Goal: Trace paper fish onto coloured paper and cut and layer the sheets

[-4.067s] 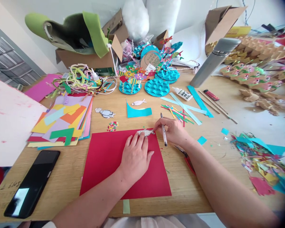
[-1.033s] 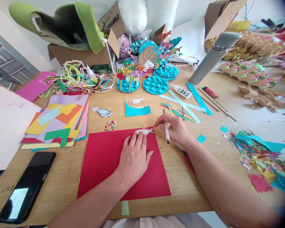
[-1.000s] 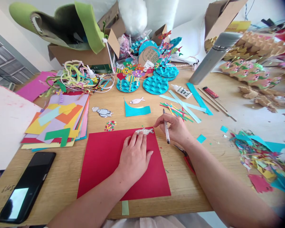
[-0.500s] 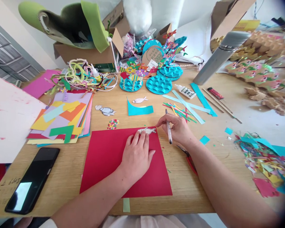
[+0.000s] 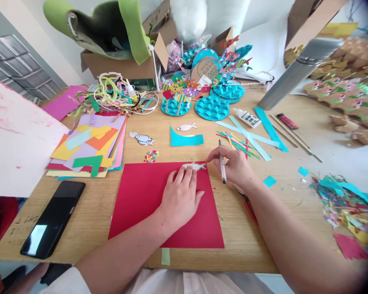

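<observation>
My left hand (image 5: 180, 194) lies flat on a sheet of red paper (image 5: 141, 196), fingers stretched out. Its fingertips press on a white paper fish cutout (image 5: 198, 166) near the sheet's top right corner. In my right hand (image 5: 234, 163) is a pen (image 5: 222, 165), tilted with its dark lower end over the table. The tip of that hand's index finger is at the corner of the red sheet, by the fish's tail. Partly under my right forearm lie red-handled scissors (image 5: 249, 208).
Beyond the sheet are a blue paper scrap (image 5: 187, 139), another paper fish (image 5: 186, 127), and paper strips (image 5: 237, 143). Left are stacked coloured papers (image 5: 88, 143) and a phone (image 5: 53, 220). A grey flask (image 5: 297, 73) stands back right; paper shreds (image 5: 346, 208) lie at the right.
The view has shifted, so the table's things appear slightly further right. Both hands keep nearly the same place on and beside the red sheet, the pen still held.
</observation>
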